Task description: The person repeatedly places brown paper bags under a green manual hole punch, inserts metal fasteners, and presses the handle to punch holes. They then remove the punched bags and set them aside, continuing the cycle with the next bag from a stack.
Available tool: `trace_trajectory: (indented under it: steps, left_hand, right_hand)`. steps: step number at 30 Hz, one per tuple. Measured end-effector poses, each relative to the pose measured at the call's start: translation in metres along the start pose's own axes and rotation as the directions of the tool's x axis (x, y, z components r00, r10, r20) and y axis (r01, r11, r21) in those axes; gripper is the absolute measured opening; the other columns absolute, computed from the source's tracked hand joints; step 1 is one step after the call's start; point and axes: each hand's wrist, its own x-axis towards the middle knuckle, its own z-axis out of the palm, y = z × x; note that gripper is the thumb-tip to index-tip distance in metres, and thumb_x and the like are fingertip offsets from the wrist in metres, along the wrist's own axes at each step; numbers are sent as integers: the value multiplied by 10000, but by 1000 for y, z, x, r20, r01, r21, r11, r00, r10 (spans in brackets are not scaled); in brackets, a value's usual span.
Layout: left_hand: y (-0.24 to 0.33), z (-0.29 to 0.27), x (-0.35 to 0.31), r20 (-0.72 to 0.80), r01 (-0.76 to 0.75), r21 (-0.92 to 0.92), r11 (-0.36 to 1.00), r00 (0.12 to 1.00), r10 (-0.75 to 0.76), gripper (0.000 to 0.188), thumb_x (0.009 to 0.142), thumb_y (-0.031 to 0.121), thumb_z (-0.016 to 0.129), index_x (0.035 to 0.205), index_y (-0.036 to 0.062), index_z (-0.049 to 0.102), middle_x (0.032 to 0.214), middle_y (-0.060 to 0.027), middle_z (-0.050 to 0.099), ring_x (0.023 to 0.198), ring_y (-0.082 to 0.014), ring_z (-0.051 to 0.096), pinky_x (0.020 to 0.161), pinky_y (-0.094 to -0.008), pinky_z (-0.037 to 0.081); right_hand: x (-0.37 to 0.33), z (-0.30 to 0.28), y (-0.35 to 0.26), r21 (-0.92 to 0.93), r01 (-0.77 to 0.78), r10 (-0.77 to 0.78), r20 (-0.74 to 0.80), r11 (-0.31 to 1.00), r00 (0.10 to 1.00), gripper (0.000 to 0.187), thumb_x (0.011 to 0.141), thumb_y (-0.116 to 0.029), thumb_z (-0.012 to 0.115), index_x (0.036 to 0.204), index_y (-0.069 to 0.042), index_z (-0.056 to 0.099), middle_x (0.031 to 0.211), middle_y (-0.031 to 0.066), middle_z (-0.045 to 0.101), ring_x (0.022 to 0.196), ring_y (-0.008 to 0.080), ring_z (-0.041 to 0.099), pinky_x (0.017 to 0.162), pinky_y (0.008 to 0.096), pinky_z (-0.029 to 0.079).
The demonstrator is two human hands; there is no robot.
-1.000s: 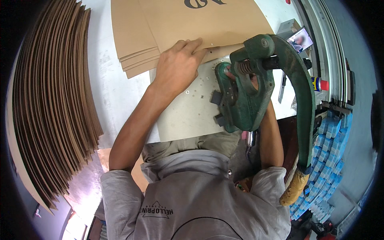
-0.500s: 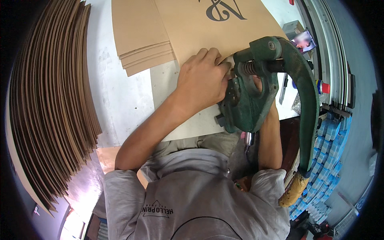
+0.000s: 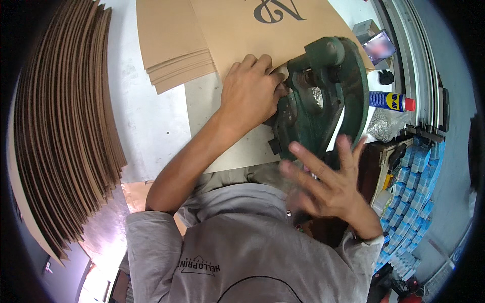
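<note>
Cardboard sheet (image 3: 283,38) under left hand (image 3: 250,96)

We are pressing our left hand (image 3: 251,96) flat on a brown cardboard sheet (image 3: 262,35) right against the green press machine (image 3: 323,101). Our right hand (image 3: 328,184) is hanging open, fingers spread, just below the machine. A blue spray can (image 3: 389,101) is lying just right of it.
</note>
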Motion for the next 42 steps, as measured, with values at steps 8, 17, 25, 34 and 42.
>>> trace_trajectory:
  steps: [8, 17, 25, 34, 42]
  left_hand:
    - [-1, -10, -1, 60, -4, 95, 996, 998, -2, 238, 837, 233, 767, 1028, 91, 775, 1043, -114, 627, 1006, -316, 634, 832, -450, 545]
    - [-79, -92, -3, -624, 162, -267, 950, 723, -299, 173, 1023, 126, 646, 1090, 0, 745, 1091, -92, 752, 970, -153, 691, 856, -320, 551]
    - [-27, -323, -228, -710, 628, 704, 331, 612, 349, 375, 977, 253, 693, 1279, 33, 662, 1248, -119, 707, 1092, -230, 690, 983, -343, 561]
    - [-17, -398, -316, -950, 404, -278, 872, 16, -311, 455, 924, 94, 676, 1355, -34, 609, 1378, -158, 630, 1215, -254, 629, 1016, -375, 527]
    - [-9, -376, -294, -721, 469, -571, 674, 106, -685, 227, 1004, 272, 660, 1044, 51, 690, 798, 20, 605, 647, -52, 532, 551, -200, 394]
  right_hand:
    - [23, -14, 40, 903, 205, 267, -318, 378, 909, 671, 1001, -602, 537, 1376, -50, 600, 1415, 203, 593, 1377, 417, 465, 1143, 583, 274]
    - [-22, 167, 76, 601, -383, 495, -24, 702, 869, 295, 916, -45, 681, 1209, -35, 710, 1013, 176, 644, 942, 343, 655, 850, 434, 525]
    - [-31, 161, 80, 713, -521, 678, 86, 470, 730, 99, 872, -21, 735, 969, -3, 744, 879, 158, 675, 755, 280, 669, 706, 382, 528]
    - [-57, 228, 105, 790, -534, 698, 199, 301, 688, 302, 1032, -240, 655, 1205, 5, 622, 1160, 107, 654, 1066, 203, 628, 994, 350, 484]
    - [-35, 202, 106, 889, -441, 615, 281, 123, 737, 279, 1024, -102, 619, 1281, -8, 568, 1141, 68, 621, 1069, 163, 601, 968, 314, 471]
